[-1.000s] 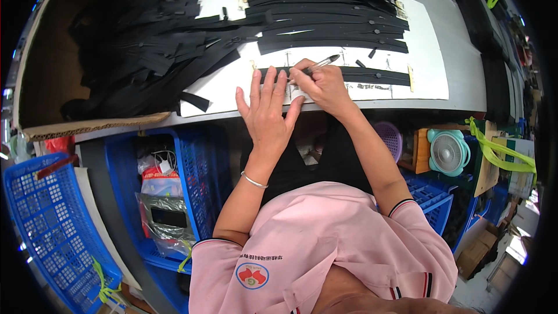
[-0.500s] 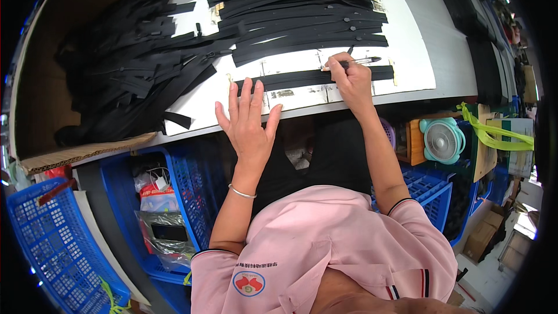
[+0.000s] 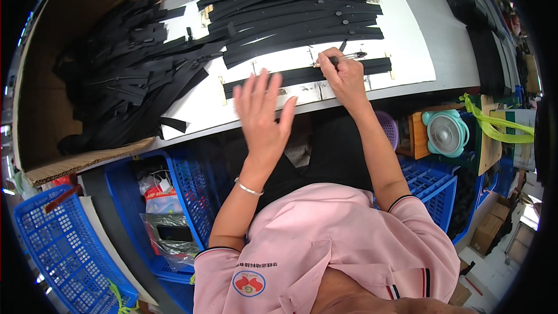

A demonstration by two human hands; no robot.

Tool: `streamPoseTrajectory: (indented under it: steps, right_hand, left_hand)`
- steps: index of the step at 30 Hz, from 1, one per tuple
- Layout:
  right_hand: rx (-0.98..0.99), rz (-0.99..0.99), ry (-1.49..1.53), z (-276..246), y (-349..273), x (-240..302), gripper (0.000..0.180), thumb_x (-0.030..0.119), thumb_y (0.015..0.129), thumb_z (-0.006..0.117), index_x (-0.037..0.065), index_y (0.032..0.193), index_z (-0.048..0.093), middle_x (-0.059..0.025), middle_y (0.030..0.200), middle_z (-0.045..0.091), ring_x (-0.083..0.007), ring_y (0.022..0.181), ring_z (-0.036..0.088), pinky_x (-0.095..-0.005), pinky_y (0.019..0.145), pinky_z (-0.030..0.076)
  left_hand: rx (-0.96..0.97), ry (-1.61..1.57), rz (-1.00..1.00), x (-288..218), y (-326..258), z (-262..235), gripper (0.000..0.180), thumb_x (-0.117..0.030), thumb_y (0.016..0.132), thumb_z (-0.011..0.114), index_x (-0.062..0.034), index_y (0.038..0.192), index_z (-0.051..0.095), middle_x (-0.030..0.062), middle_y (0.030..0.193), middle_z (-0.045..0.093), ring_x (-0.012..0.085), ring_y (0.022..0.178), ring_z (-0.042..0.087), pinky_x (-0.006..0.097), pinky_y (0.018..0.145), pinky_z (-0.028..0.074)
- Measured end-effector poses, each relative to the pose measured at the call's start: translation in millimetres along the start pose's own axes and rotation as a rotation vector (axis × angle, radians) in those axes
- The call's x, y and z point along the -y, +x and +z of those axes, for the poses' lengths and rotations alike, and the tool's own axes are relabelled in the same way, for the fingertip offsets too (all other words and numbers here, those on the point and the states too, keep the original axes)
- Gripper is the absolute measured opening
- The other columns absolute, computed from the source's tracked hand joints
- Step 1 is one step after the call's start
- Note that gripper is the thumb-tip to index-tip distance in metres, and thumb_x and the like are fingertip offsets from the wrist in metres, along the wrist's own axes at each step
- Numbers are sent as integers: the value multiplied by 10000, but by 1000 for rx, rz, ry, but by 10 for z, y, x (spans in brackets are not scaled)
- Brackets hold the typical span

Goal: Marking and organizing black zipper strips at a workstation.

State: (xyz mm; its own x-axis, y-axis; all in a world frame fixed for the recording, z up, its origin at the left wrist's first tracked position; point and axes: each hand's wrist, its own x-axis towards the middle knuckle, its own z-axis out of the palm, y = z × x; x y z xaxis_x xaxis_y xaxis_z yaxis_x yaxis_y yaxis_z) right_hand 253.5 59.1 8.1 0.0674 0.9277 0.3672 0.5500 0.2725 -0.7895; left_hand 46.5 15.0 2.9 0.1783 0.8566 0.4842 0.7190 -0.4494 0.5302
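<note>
Gripping a dark pen, the right hand was curled over a flat black strip, the pen jutting out to that hand's right. The strip ran to both sides of it, its left part passing behind the fingertips of the left hand, which was blurred, empty and loosely spread; whether it touched the strip could not be told. Under the strip lay a white board. Beyond both hands were more black strips. The strip looked light, soft and likely to skew, best pressed flat near its ends. The pen seemed light and stiff, best pinched low.
</note>
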Motion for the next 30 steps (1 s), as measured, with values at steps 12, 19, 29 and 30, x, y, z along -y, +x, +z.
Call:
streamPoseTrajectory:
  steps: [12, 19, 29, 30]
  right_hand:
    - [-4, -17, 151, -28, -47, -53, 237, 97, 942, 666, -64, 770, 642, -54, 668, 664, -101, 510, 542, -289, 499, 419]
    - [3, -80, 67, 10, -40, -181, 228, 71, 915, 661, -48, 725, 620, -74, 665, 649, -141, 473, 503, -327, 462, 379]
    - [-85, 190, 410, -549, -58, -39, 179, 44, 954, 577, -13, 820, 681, -11, 727, 680, -27, 604, 509, -238, 535, 414]
    - [-108, 214, 432, -675, -46, -162, 222, 94, 1004, 558, 17, 834, 677, -27, 790, 676, -31, 642, 511, -203, 588, 401]
  left_hand:
    - [-94, -133, 19, -202, 306, 403, 126, -85, 820, 806, -60, 933, 755, 30, 1023, 699, 238, 999, 625, 378, 917, 419]
    - [-103, -129, 27, -199, 311, 414, 146, -81, 803, 811, -61, 937, 757, 29, 1025, 693, 237, 1001, 620, 386, 927, 422]
    - [-65, -96, 30, -211, 306, 380, 109, -97, 845, 796, -71, 942, 756, 30, 1043, 697, 235, 1019, 618, 384, 950, 416]
    - [-68, -92, 32, -219, 308, 376, 108, -90, 840, 794, -71, 936, 751, 28, 1044, 689, 241, 1016, 611, 393, 954, 417]
